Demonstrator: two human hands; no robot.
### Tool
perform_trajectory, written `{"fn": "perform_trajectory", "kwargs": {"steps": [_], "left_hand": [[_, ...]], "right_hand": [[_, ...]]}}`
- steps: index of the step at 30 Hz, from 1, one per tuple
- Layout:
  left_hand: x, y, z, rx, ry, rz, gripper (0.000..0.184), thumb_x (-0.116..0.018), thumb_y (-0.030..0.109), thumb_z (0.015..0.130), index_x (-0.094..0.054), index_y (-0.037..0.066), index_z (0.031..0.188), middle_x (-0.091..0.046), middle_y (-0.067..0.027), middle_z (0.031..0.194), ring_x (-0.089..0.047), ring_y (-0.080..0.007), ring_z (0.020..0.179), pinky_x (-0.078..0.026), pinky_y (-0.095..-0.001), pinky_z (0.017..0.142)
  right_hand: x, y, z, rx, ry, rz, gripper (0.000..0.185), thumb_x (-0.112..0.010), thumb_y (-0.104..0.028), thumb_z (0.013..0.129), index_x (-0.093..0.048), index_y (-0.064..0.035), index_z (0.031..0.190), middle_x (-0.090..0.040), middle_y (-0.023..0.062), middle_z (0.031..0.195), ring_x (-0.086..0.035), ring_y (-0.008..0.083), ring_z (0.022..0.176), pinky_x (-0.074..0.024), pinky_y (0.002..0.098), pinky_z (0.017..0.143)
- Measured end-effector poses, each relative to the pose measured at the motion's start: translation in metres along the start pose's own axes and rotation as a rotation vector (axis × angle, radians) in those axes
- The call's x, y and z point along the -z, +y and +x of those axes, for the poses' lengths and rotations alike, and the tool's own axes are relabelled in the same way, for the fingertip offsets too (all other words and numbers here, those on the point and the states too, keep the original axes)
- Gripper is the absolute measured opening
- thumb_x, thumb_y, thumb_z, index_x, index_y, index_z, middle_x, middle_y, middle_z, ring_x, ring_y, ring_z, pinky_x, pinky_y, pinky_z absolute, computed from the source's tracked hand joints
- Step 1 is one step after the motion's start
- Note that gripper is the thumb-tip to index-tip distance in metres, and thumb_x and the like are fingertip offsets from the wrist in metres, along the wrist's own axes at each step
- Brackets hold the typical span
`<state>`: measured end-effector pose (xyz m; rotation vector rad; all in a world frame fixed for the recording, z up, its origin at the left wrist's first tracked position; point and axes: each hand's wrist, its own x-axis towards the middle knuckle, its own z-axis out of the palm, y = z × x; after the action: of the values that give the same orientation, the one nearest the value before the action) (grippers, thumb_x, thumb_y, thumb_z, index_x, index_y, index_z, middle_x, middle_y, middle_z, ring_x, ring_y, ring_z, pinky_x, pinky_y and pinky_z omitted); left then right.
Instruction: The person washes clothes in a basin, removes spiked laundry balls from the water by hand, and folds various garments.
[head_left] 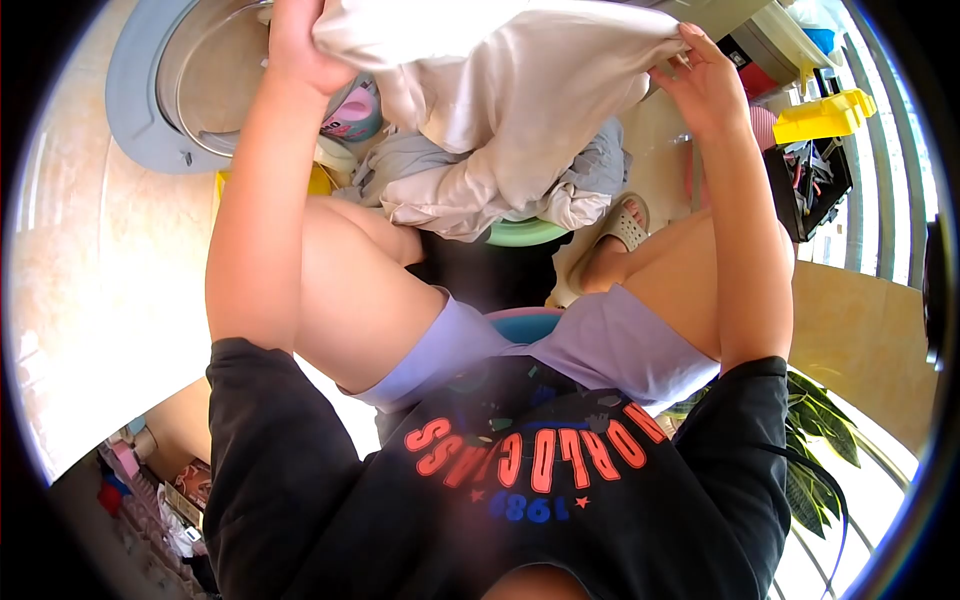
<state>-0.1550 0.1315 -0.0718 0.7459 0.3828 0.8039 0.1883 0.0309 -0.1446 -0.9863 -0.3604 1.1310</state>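
Observation:
A pale, silky white cloth is stretched between my two hands, its lower folds hanging down in front of me. My left hand is closed round the cloth's left end, at the top edge of the view. At the right, my right hand pinches the opposite corner between fingertips and thumb. Below, the cloth's folds touch a heap of grey fabric over a light green basin, of which only the front rim shows. Whether the cloth is a garment I cannot tell.
A front-loading washing machine's round door stands open at the left. Beside it is a pink and teal container. To the right are a yellow lid and a black toolbox with tools. A plant stands at lower right.

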Motion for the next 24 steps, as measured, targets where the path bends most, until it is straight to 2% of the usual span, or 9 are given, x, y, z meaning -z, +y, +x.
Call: {"fn": "perform_trajectory", "kwargs": {"steps": [2,4,5,8,10,14,16,19,24], "left_hand": [[-0.001,0.002,-0.010,0.435,-0.290,0.031,0.043,-0.061,0.032,0.092,-0.059,0.000,0.122,-0.069,-0.0118,0.108,-0.067,-0.0220,0.099,-0.055,-0.0320,0.088],[-0.015,-0.028,-0.017,0.501,-0.125,0.690,0.046,-0.063,0.042,0.092,-0.064,0.003,0.115,-0.069,-0.0057,0.102,-0.064,-0.0118,0.091,-0.054,-0.0278,0.080],[-0.020,-0.033,-0.010,0.828,-0.179,1.032,0.045,-0.058,0.043,0.095,-0.064,0.004,0.115,-0.068,-0.0057,0.106,-0.062,-0.0114,0.091,-0.052,-0.0288,0.080],[0.062,-0.094,0.010,0.727,-0.441,1.963,0.048,-0.052,0.039,0.097,-0.059,-0.003,0.119,-0.063,-0.0170,0.120,-0.061,-0.0269,0.110,-0.049,-0.0401,0.089],[0.059,-0.107,0.020,0.796,-0.422,2.120,0.053,-0.064,0.028,0.088,-0.051,-0.004,0.128,-0.060,-0.0212,0.123,-0.057,-0.0287,0.118,-0.045,-0.0373,0.098],[0.087,-0.141,0.036,0.512,-0.332,1.554,0.077,-0.078,0.015,0.071,-0.040,0.000,0.136,-0.058,-0.0197,0.124,-0.055,-0.0295,0.119,-0.043,-0.0344,0.101],[0.081,-0.155,0.023,0.452,-0.475,1.297,0.066,-0.073,0.012,0.076,-0.044,0.003,0.135,-0.058,-0.0132,0.124,-0.056,-0.0239,0.114,-0.046,-0.0345,0.097],[0.077,-0.168,0.031,0.858,-0.325,1.081,0.041,-0.059,0.011,0.088,-0.050,0.005,0.128,-0.058,-0.0085,0.124,-0.057,-0.0155,0.111,-0.048,-0.0335,0.092],[0.053,-0.155,0.040,0.329,0.251,0.804,0.024,-0.041,0.019,0.100,-0.052,0.010,0.119,-0.058,-0.0041,0.114,-0.059,-0.0168,0.100,-0.052,-0.0413,0.085]], "right_hand": [[0.001,-0.001,0.005,-0.019,-0.147,0.141,0.027,-0.055,-0.008,0.096,-0.053,-0.0001,0.122,-0.062,0.0104,0.103,-0.060,0.0230,0.099,-0.0469,0.0384,0.100],[-0.009,-0.004,-0.002,0.003,-0.278,0.131,0.018,-0.057,-0.014,0.096,-0.057,-0.0036,0.110,-0.064,0.0083,0.097,-0.064,0.0212,0.093,-0.0510,0.0317,0.089],[-0.016,-0.007,-0.008,0.014,-0.342,0.122,0.014,-0.058,-0.016,0.096,-0.060,-0.0054,0.105,-0.065,0.0072,0.093,-0.066,0.0203,0.090,-0.0530,0.0283,0.083],[-0.040,-0.011,-0.031,-0.016,-0.239,0.207,0.009,-0.056,-0.012,0.095,-0.059,-0.0064,0.102,-0.065,0.0072,0.084,-0.066,0.0203,0.080,-0.0556,0.0295,0.074],[-0.020,-0.012,-0.023,-0.078,-0.350,0.163,0.022,-0.052,-0.008,0.097,-0.053,-0.0027,0.119,-0.064,0.0091,0.101,-0.065,0.0217,0.093,-0.0544,0.0340,0.085],[-0.013,-0.004,-0.027,-0.180,-0.583,0.087,0.025,-0.049,-0.010,0.098,-0.054,-0.0036,0.123,-0.063,0.0081,0.111,-0.066,0.0182,0.098,-0.0553,0.0292,0.082],[-0.026,-0.003,-0.035,-0.212,-0.537,0.109,0.018,-0.052,-0.010,0.097,-0.057,-0.0053,0.113,-0.064,0.0071,0.099,-0.065,0.0179,0.089,-0.0548,0.0290,0.077],[-0.040,-0.006,-0.043,-0.199,-0.422,0.094,0.006,-0.055,-0.008,0.094,-0.058,-0.0064,0.100,-0.064,0.0070,0.081,-0.065,0.0196,0.073,-0.0554,0.0301,0.065],[-0.014,-0.007,-0.023,-0.191,-0.362,-0.124,0.015,-0.056,-0.011,0.093,-0.060,-0.0059,0.107,-0.061,0.0046,0.093,-0.061,0.0171,0.081,-0.0521,0.0305,0.078]]}}
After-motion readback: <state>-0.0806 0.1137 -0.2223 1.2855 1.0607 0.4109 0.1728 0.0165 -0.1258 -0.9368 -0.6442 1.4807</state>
